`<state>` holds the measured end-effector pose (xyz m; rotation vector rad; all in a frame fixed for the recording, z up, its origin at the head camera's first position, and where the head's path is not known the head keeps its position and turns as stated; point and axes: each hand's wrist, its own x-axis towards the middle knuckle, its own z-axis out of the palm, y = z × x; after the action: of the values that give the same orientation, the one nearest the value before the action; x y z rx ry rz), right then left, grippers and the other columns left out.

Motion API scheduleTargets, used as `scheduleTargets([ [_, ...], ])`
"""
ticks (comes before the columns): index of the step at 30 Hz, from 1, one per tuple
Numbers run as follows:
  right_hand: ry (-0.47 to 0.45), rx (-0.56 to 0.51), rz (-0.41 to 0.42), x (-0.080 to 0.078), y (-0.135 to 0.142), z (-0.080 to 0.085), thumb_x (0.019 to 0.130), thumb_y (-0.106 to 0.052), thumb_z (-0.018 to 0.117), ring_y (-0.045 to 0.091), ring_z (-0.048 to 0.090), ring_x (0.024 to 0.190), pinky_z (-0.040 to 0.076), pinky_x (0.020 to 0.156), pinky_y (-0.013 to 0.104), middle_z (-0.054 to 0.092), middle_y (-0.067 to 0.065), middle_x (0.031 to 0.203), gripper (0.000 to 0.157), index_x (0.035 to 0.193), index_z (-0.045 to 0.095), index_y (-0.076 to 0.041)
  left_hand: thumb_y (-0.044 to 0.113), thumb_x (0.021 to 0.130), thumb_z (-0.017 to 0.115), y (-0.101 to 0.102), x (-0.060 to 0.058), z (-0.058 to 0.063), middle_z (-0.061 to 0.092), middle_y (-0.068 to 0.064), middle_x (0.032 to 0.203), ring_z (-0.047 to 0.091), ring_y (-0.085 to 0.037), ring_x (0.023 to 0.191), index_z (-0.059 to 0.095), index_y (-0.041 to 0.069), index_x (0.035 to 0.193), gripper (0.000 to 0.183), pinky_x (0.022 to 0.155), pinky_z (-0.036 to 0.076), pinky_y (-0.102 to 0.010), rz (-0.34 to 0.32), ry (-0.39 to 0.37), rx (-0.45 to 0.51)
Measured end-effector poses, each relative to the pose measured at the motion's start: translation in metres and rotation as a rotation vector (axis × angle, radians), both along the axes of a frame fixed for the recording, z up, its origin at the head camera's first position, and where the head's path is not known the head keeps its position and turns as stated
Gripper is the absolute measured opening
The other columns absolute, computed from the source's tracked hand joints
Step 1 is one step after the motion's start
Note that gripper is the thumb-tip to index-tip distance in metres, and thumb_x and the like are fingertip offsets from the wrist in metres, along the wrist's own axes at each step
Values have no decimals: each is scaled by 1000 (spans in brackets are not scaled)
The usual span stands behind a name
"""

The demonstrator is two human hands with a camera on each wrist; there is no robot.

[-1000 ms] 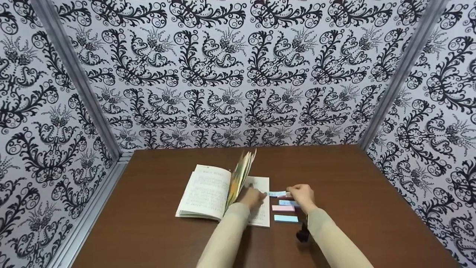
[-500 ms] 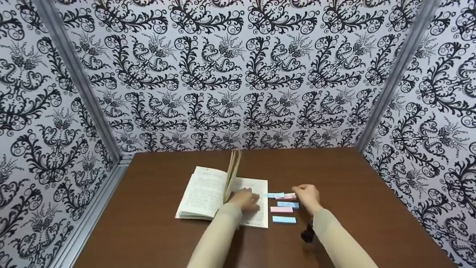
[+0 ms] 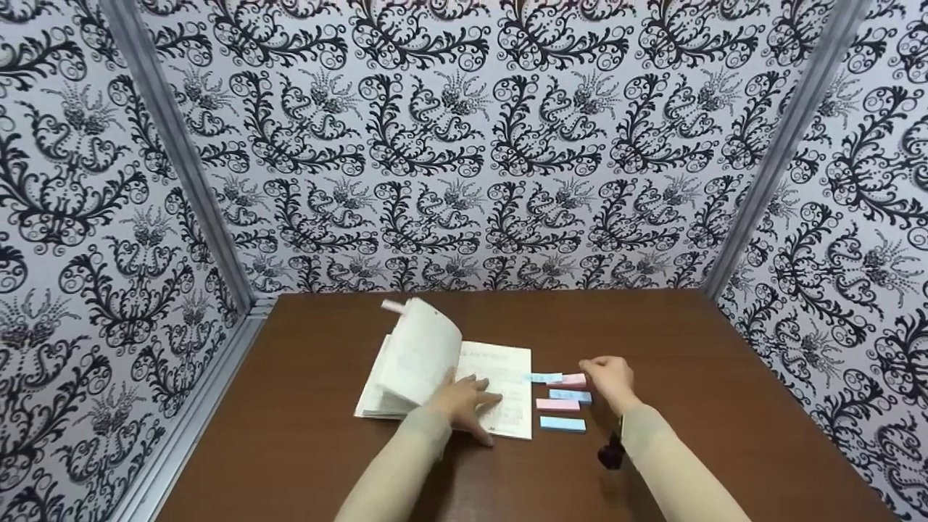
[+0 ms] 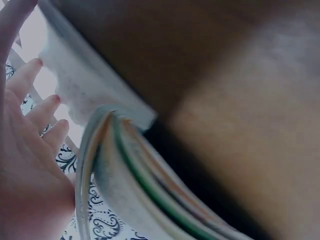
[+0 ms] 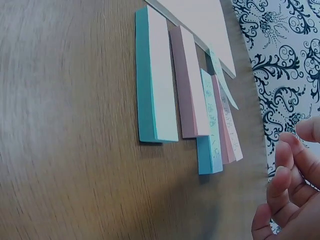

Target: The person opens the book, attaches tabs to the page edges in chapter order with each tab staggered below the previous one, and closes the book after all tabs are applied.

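An open book (image 3: 500, 357) lies on the table, several of its pages (image 3: 422, 348) lifted and curving leftward. My left hand (image 3: 464, 403) rests over the right page near the spine, fingers spread. In the left wrist view the bent pages (image 4: 135, 170) stand beside the palm. A light blue sticky strip (image 3: 544, 378) juts from the right page's edge. My right hand (image 3: 609, 378) hovers at the right end of a pink sticky note pad (image 3: 573, 380). The right wrist view shows its fingers loosely curled, with nothing between them.
In front of the pink pad lie a written-on blue pad (image 3: 570, 396), another pink pad (image 3: 557, 404) and a light blue pad (image 3: 562, 424). A pink tab (image 3: 394, 307) sticks out from the lifted pages. Patterned walls (image 3: 464, 181) enclose the brown table (image 3: 290, 464).
The upright pages have swung over to the left, showing a pink tab. My left hand has moved left and nearer, its fingers spreading. My right hand has drawn away from the blue strip.
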<state>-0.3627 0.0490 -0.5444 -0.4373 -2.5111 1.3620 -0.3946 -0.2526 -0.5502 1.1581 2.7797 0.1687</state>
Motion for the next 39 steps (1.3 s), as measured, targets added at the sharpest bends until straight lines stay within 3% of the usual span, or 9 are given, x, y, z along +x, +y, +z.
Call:
scheduleTargets([
  [4, -14, -10, 12, 2, -2, -5, 90, -21, 66, 25, 63, 82, 51, 67, 35, 70, 17, 91, 30, 100, 71, 7, 58, 65, 81, 0, 2, -10, 44, -5, 148, 36, -29, 138, 56, 32, 138, 81, 112, 10, -62, 12, 8, 41],
  [8, -21, -35, 31, 4, -5, -8, 91, -22, 65, 30, 64, 86, 51, 67, 37, 70, 18, 91, 32, 102, 70, 8, 60, 66, 79, 3, 0, -17, 46, -3, 147, 37, -27, 137, 57, 34, 136, 78, 112, 9, -62, 27, 23, 67],
  [17, -42, -31, 56, 1, -20, -13, 88, -24, 67, 15, 54, 65, 46, 56, 29, 68, 10, 78, 29, 91, 74, 4, 59, 68, 79, 7, 0, -22, 47, -6, 146, 39, -30, 136, 60, 31, 134, 74, 111, 8, -64, 84, 25, 114],
  [22, -50, -122, 125, 1, -25, -14, 89, -20, 65, 12, 48, 51, 46, 50, 27, 66, 14, 76, 26, 92, 73, 5, 64, 68, 75, 12, 1, -24, 44, -5, 148, 38, -29, 137, 57, 33, 136, 77, 111, 7, -66, 142, 25, 111],
  [26, -123, -169, 271, 6, -30, -15, 91, -21, 65, 11, 49, 46, 47, 46, 25, 64, 9, 68, 28, 89, 71, 7, 67, 68, 73, 14, -2, -28, 43, -2, 149, 36, -27, 138, 55, 35, 137, 78, 111, 5, -66, 170, 27, 107],
  [31, -453, -149, 642, 22, -41, -20, 92, -27, 63, 12, 58, 49, 49, 43, 23, 65, 4, 65, 31, 84, 72, 2, 69, 67, 72, 12, -5, -33, 42, -1, 150, 35, -26, 139, 55, 36, 137, 79, 111, 2, -65, 180, 14, 130],
  [33, -545, -137, 761, 27, -46, -23, 92, -30, 63, 13, 63, 52, 51, 44, 24, 68, 5, 68, 32, 85, 73, 0, 70, 67, 71, 11, -6, -34, 42, -1, 150, 35, -26, 139, 55, 36, 137, 79, 111, 1, -65, 183, 14, 142],
  [36, -579, -156, 807, 31, -53, -25, 92, -32, 62, 15, 65, 54, 52, 45, 25, 69, 6, 69, 35, 86, 74, 0, 71, 68, 69, 9, -6, -36, 42, 0, 150, 34, -26, 140, 54, 36, 138, 79, 112, 0, -63, 187, 9, 155],
  [39, -554, -199, 741, 31, -58, -28, 94, -37, 60, 15, 64, 52, 52, 44, 26, 68, 6, 68, 40, 85, 72, 0, 72, 68, 69, 8, -4, -37, 41, -1, 150, 33, -26, 140, 54, 37, 138, 80, 112, -1, -63, 188, -3, 177],
])
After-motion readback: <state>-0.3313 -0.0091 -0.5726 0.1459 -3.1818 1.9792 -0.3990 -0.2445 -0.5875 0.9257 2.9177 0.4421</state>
